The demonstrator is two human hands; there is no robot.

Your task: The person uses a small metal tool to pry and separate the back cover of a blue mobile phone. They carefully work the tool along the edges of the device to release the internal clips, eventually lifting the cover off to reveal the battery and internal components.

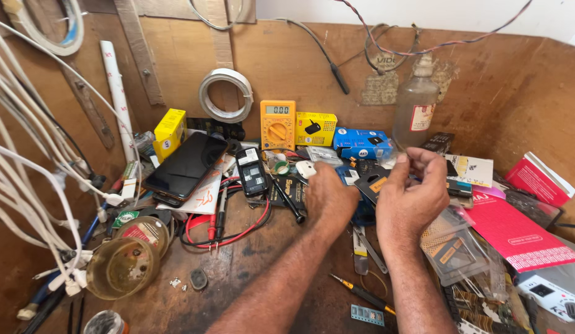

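Currently, left hand (pixel 327 195) lowered knuckles-up over the tabletop (pixel 250 266), fingers curled down onto a small white part (pixel 305 169) at the fingertips; closed or merely resting on it, cannot tell. Right hand (pixel 414 192) raised just beside the left, thumb and forefinger pinched together on something too small or too clear to identify.

Near the left hand, far side:
- black probe (pixel 286 198), touching or almost touching the knuckles
- small black phone (pixel 251 172) and a larger black phone (pixel 187 166), further left
- yellow multimeter (pixel 277 125), beyond the fingertips
- red test leads (pixel 228 232), looped to the left of the wrist

Near the right hand:
- clear bottle (pixel 416 105), standing upright beyond the fingers
- clear packets (pixel 454 247), under and right of the wrist
- screwdriver (pixel 361 295), between the forearms, near side

Risks, as judged:
- Pinched item likely tiny; a slip drops it into the clutter below, hard to find again.
- Left forearm close to the red test leads and black probe; a sideways sweep may drag them and shift the phones.
- Bottle well within reach of the right hand; a forward knock may tip it.
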